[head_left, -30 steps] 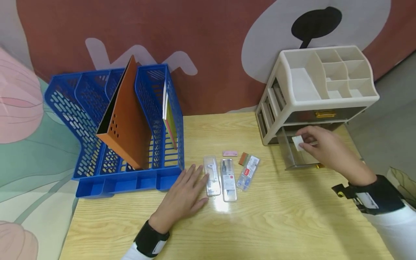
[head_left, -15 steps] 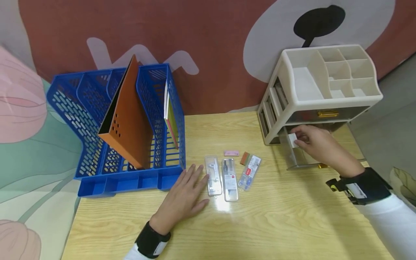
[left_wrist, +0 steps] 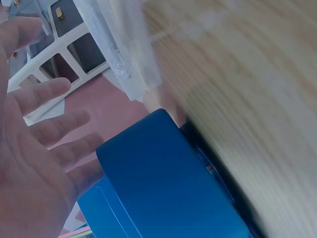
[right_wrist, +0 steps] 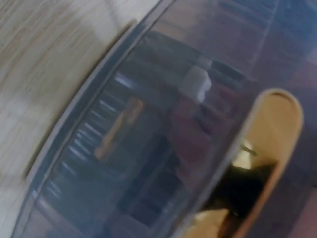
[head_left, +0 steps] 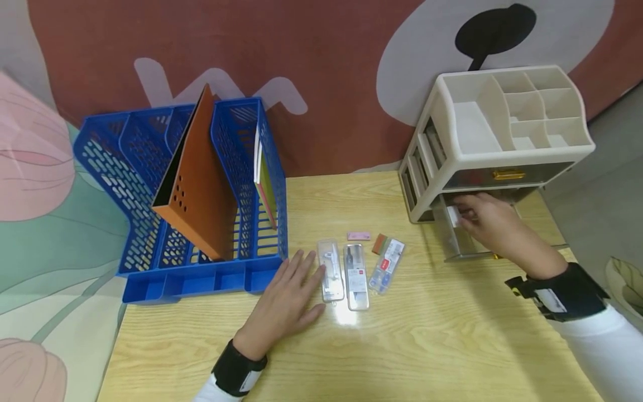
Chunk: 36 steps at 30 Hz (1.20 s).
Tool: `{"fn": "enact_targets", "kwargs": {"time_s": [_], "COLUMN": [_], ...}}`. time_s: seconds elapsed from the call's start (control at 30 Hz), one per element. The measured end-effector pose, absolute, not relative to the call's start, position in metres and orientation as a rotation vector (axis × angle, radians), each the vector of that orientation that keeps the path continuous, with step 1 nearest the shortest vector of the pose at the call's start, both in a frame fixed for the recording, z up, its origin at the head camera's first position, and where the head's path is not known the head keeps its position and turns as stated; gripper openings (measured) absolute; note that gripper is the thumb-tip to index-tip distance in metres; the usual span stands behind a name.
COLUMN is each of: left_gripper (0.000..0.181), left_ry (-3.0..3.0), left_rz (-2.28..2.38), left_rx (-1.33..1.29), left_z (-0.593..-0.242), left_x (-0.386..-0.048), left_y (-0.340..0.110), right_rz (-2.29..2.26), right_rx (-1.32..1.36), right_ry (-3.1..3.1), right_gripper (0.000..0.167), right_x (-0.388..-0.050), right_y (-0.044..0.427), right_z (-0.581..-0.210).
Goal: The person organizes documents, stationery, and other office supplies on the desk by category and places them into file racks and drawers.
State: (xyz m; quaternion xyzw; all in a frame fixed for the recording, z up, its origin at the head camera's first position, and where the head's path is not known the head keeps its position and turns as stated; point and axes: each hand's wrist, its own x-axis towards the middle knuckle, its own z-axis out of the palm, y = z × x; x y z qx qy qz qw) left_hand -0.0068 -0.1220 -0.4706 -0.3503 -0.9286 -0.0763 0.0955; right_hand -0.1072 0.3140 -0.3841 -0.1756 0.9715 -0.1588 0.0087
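Observation:
In the head view my right hand (head_left: 489,226) is inside the pulled-out clear drawer (head_left: 461,252) of the white desk organizer (head_left: 469,159), pinching a small white block (head_left: 454,215) by the drawer's left wall. The right wrist view looks through the drawer front, past its gold handle (right_wrist: 280,116), at a blurred white piece (right_wrist: 195,84). My left hand (head_left: 281,301) lies with fingers spread on the table, its fingertips beside a clear slim case (head_left: 330,273). A second clear case (head_left: 356,279) lies to the right of that one.
A blue file rack (head_left: 201,274) with an orange binder (head_left: 203,184) and thin booklets (head_left: 265,184) stands at the left. Right of the cases lie a pink eraser-like piece (head_left: 358,236) and a labelled clear packet (head_left: 388,265) beside an orange-green piece (head_left: 380,244).
My right hand has moved left and deeper into the drawer with the white block, which is now less visible behind the clear wall. My left hand has stayed on the table.

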Motion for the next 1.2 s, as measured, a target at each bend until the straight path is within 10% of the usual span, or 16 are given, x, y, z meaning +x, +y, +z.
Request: {"fn": "enact_targets", "kwargs": {"time_s": [0.63, 0.8, 1.2], "left_gripper": [0.074, 0.073, 0.077], "left_ry": [-2.811, -2.838, -2.88], "left_rz": [-0.26, -0.272, -0.291], "left_rx": [-1.021, -1.012, -1.013], "left_z": [-0.473, -0.473, -0.474], "left_x": [-0.015, -0.016, -0.014], "left_y": [-0.11, -0.108, -0.104], "right_rz": [-0.542, -0.646, -0.77], "right_rx": [-0.892, -1.115, -1.133], "right_ry": [3.352, 3.346, 3.167], "right_gripper": [0.031, 0.06, 0.033], "right_x": [-0.043, -0.038, -0.045], "right_y": [0.275, 0.252, 0.199], "right_z": [-0.338, -0.339, -0.388]}}
